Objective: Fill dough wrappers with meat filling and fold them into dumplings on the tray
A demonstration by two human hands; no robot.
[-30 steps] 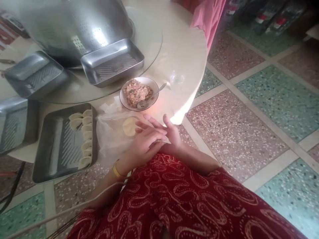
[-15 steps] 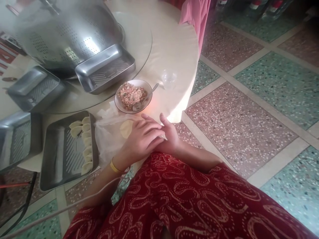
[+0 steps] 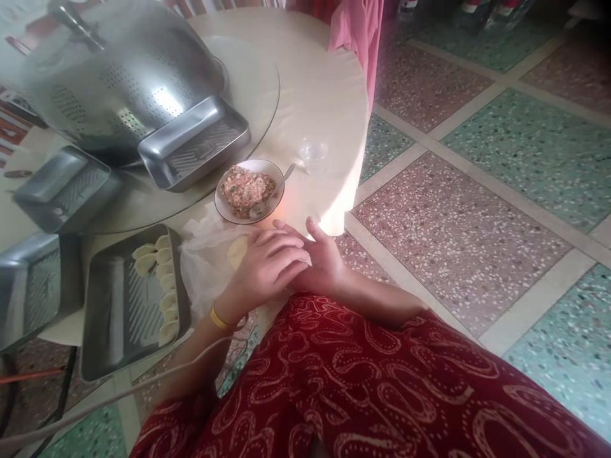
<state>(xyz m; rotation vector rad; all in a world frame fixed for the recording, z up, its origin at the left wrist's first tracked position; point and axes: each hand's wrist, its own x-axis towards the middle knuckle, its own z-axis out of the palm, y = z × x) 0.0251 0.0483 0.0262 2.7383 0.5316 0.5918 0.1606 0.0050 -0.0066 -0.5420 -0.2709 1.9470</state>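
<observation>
- While the left hand (image 3: 267,270) lies over the right hand (image 3: 319,264) at the near edge of the worktop (image 3: 310,83), the two are pressed together; whether their fingers are clamped on anything between them cannot be told.
- A yellow band (image 3: 218,318) circles the left wrist, nearer the body than the bowl of filling (image 3: 248,189).
- Just left of the left hand's fingers, and on the near side of the bowl, a round dough wrapper (image 3: 237,251) lies on a pale plastic sheet (image 3: 205,267), partly covered by that hand.
- Left of the sheet, well left of the bowl, a metal tray (image 3: 109,318) carries a column of folded dumplings (image 3: 165,283) along its right side.
- Just beyond the hands stands the bowl, with a spoon (image 3: 270,197) resting in it.
- Right of the bowl and a little farther, a small clear cup (image 3: 314,152) stands on the worktop.
- Beyond the bowl to the left, an empty metal tray (image 3: 195,143) leans against a big steel colander (image 3: 119,83).
</observation>
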